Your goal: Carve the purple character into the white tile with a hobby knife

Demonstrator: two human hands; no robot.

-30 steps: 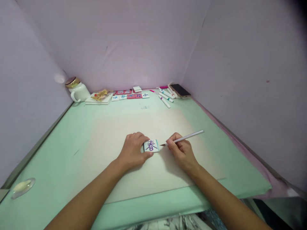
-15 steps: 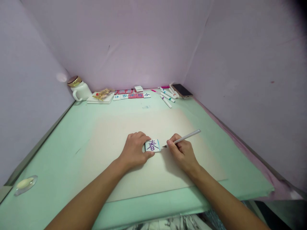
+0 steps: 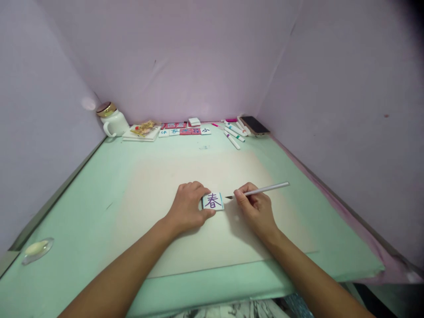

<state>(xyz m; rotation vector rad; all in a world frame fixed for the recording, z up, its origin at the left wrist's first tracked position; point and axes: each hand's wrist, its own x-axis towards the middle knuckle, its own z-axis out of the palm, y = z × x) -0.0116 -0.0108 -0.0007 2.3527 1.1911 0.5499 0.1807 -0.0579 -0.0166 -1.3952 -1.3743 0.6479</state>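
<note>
A small white tile (image 3: 213, 201) bearing a purple Chinese character, with a blue line along its right edge, lies on the pale board (image 3: 179, 260). My left hand (image 3: 188, 206) grips it from the left, thumb at the lower edge and fingers at the upper. To the right of the tile, my right hand (image 3: 256, 210) pinches a slim silver pen-like tool (image 3: 270, 187). Its dark pointed tip is directed left and sits just off the tile's right edge, not touching it.
At the back stand a white mug (image 3: 114, 123) with a gold lid, a food packet (image 3: 145, 128) on white squares, rows of character tiles (image 3: 185, 131), several markers (image 3: 233, 132) and a phone (image 3: 254, 125). A clear dish (image 3: 38, 250) lies front left.
The tool in my right hand has tilted flatter, its rear end swinging to the right, and its tip is slightly higher beside the tile. The whole view has shifted a little.
</note>
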